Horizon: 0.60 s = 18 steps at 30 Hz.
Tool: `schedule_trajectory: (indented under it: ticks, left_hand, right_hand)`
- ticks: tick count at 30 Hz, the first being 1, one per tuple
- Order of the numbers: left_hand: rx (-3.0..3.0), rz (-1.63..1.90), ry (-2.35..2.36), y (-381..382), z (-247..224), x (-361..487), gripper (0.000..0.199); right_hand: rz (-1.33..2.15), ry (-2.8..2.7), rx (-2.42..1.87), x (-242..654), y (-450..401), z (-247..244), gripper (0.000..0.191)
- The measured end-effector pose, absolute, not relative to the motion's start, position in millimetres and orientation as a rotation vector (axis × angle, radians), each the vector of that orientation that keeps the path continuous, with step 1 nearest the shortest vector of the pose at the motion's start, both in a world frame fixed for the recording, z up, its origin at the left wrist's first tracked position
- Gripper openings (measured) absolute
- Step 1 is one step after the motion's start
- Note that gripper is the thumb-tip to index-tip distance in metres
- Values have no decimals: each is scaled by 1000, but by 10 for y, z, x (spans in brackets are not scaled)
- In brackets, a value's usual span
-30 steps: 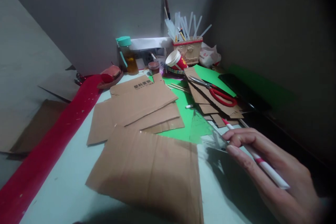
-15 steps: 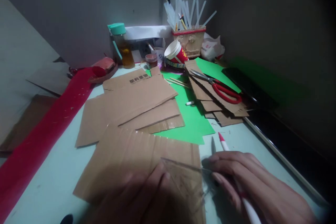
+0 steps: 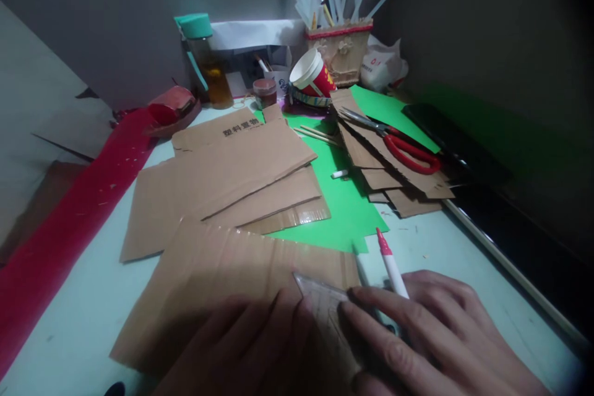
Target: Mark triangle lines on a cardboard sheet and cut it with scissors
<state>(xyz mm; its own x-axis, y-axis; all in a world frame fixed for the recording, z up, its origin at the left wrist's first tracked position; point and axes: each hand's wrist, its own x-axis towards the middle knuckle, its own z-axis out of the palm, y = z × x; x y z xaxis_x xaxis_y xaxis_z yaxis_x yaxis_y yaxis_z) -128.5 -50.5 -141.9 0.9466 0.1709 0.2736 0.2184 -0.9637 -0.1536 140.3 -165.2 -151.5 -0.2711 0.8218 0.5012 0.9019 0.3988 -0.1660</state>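
Note:
A brown cardboard sheet (image 3: 223, 266) lies on the table in front of me. On its right part rests a clear set square (image 3: 320, 292), its lower portion lost in shadow and behind my fingers. My left hand (image 3: 245, 340), dark in shadow, keeps its fingers together, with the tips at the set square's left edge. From the right, my right hand (image 3: 431, 328) touches the set square with its index finger and thumb. A white marker (image 3: 393, 269) with a red tip is tucked between that hand's fingers, tip pointing away from me.
Behind lie stacked cardboard pieces (image 3: 218, 179) and green paper (image 3: 343, 204). Red-handled scissors (image 3: 413, 154) rest on cardboard strips (image 3: 380, 178) at right, beside dark flat devices (image 3: 505, 247). A bottle (image 3: 216, 80), paper cups (image 3: 313, 77) and a straw-filled box (image 3: 341, 55) stand at the back.
My right hand has moved left onto the set square, the marker still in its fingers. The set square has shifted slightly, and the view has tilted a little downward.

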Motion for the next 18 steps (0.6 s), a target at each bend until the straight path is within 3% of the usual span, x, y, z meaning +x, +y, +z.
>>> schedule_trajectory:
  ticks: [7, 15, 18]
  left_hand:
    - [-3021, -420, -574, -573, -1427, -1074, 60]
    - [-2898, -362, -435, -574, -1333, -1124, 46]
    - [-2846, -397, -330, -544, -1303, -1147, 52]
  right_hand:
    - [-127, -2264, -1416, 1570, -1535, -1351, 34]
    - [172, -2511, -1373, 1878, -1537, -1132, 43]
    - [152, -2467, -1356, 1908, -1498, -1149, 45]
